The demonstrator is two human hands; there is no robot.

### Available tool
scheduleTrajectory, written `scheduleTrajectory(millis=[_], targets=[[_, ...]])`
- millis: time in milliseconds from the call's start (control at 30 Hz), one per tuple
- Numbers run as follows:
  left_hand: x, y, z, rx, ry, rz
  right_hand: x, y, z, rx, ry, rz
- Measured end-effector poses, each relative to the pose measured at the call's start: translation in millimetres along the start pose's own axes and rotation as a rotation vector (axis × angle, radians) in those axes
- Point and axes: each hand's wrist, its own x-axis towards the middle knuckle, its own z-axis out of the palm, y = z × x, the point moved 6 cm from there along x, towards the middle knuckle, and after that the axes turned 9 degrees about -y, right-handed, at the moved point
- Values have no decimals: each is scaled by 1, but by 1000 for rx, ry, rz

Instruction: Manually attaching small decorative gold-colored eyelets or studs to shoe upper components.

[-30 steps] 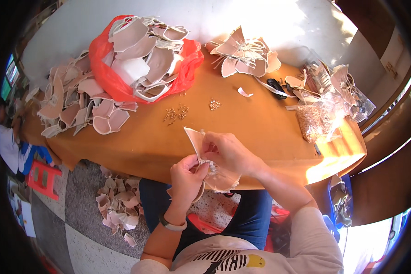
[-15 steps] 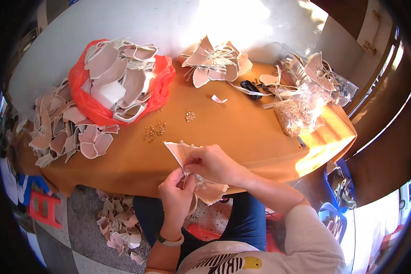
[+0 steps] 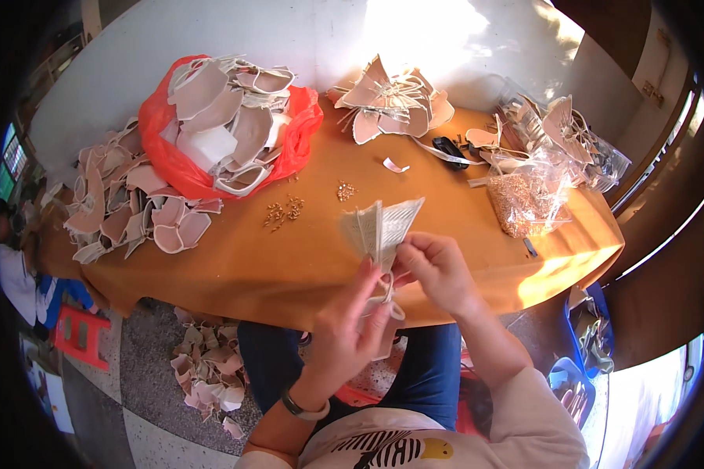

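A pale bra piece [image 3: 395, 227] with a ribbed, patterned face stands raised over the table's near edge, its two panels spread in a V. Its lower part and a thin strap loop [image 3: 388, 291] hang between my hands. My right hand [image 3: 438, 273] pinches the right panel's lower edge between thumb and fingers. From the lower left, my left hand [image 3: 344, 336] holds the piece at its base with the fingertips, its thumb beside the strap. What lies between the left fingertips is partly hidden.
On the orange-covered table [image 3: 235, 273], a red bag [image 3: 160, 129] overflows with bra pieces beside a loose heap [image 3: 109, 203]. Small gold parts [image 3: 285, 211] lie in the middle. Further right are another pile [image 3: 391, 102], a black object [image 3: 450, 152] and a clear bag of gold parts [image 3: 524, 203].
The bra piece has been turned and lifted from near my lap, so its patterned face now shows. My right hand has moved right and away from my left, which has shifted right and nearer me.
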Motion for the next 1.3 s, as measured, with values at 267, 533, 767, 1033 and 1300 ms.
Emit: scheduleTrajectory(millis=[267, 533, 767, 1033, 1300], targets=[[38, -74, -25, -557, 191, -103, 22, 28, -35, 501, -24, 140], [73, -129, -22, -218, 93, -290, 49, 59, -74, 230, 154, 229], [104, -107, -8, 455, -43, -203, 75, 80, -108, -633, 232, 283], [85, -94, 29, 414, -310, 61, 73, 72, -116, -764, 274, 282], [86, -88, 34, 563, -377, 182, 123, 45, -121, -803, 143, 2]])
